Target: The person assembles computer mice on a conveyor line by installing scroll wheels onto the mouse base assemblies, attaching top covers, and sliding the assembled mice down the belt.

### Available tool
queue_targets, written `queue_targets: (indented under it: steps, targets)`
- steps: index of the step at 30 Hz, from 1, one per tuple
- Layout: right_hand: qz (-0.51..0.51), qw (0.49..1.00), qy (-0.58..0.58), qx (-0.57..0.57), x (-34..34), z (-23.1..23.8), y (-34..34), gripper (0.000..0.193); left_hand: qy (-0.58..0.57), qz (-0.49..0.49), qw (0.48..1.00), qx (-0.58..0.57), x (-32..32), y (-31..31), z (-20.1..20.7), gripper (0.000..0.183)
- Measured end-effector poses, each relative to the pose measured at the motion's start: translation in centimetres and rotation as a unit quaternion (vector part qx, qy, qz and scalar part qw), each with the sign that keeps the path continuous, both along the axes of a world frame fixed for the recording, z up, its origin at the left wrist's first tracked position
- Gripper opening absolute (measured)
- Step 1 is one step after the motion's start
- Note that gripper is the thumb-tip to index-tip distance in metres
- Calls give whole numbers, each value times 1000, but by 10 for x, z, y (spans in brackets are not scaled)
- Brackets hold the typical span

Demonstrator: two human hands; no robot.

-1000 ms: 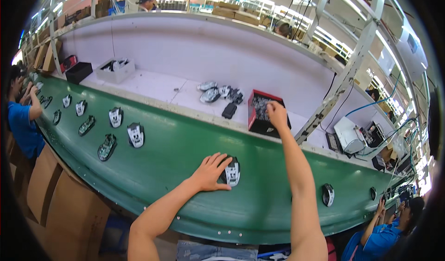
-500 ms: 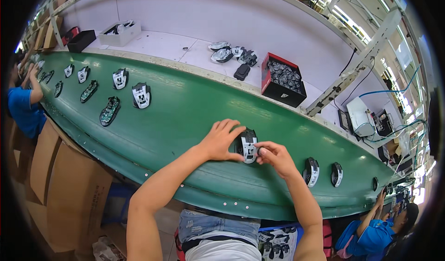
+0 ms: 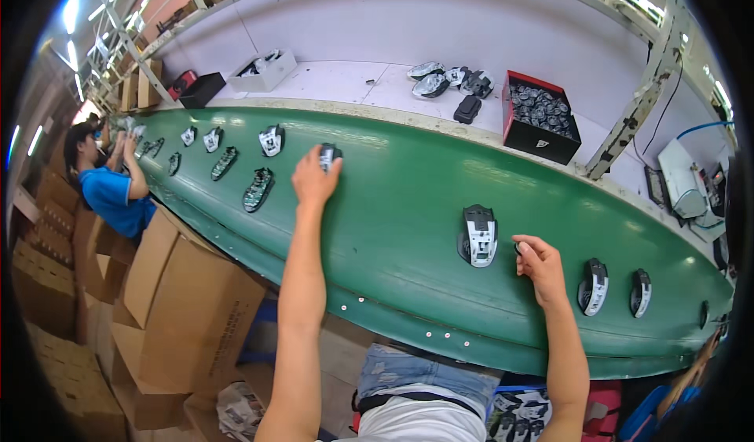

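Note:
My left hand (image 3: pixel 316 179) reaches out over the green belt (image 3: pixel 393 199). Its fingers are closed around a black-and-white computer mouse shell (image 3: pixel 328 156), partly covered by the hand. Another mouse shell (image 3: pixel 479 238) lies on the belt in front of me, untouched, with its white inner frame facing up. Just right of it hovers my right hand (image 3: pixel 542 268), thumb and fingertips pinching a small dark round part (image 3: pixel 518 247) mostly hidden by the fingers.
Farther left on the belt lie several mouse shells (image 3: pixel 272 140) and mouse bases with green circuit boards (image 3: pixel 258 189). More shells (image 3: pixel 594 286) sit to the right. On the shelf stands a black-and-red box (image 3: pixel 542 140) of small dark round parts. A co-worker (image 3: pixel 114 183) works at the far left.
My left hand has left the shell in front of me and moved far left onto another one. My right hand has drawn away from the front shell, keeping the round part. The view has shifted left.

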State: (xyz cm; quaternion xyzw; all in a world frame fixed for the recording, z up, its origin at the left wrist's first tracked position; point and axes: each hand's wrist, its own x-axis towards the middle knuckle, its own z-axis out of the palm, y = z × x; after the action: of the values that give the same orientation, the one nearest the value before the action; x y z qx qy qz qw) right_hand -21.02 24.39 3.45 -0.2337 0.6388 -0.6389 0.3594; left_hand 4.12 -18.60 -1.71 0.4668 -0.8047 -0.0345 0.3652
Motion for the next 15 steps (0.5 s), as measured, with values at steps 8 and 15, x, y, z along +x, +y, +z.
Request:
queue_targets:
  steps: [8,15]
  targets:
    - [-7,1000,0,-11,-2,-10,3,26,-87,-52,995,-14,-18,47,28,70]
    - [-20,998,30,-49,0,-11,-14,22,-166,105,977,80,161,-25,9,66]
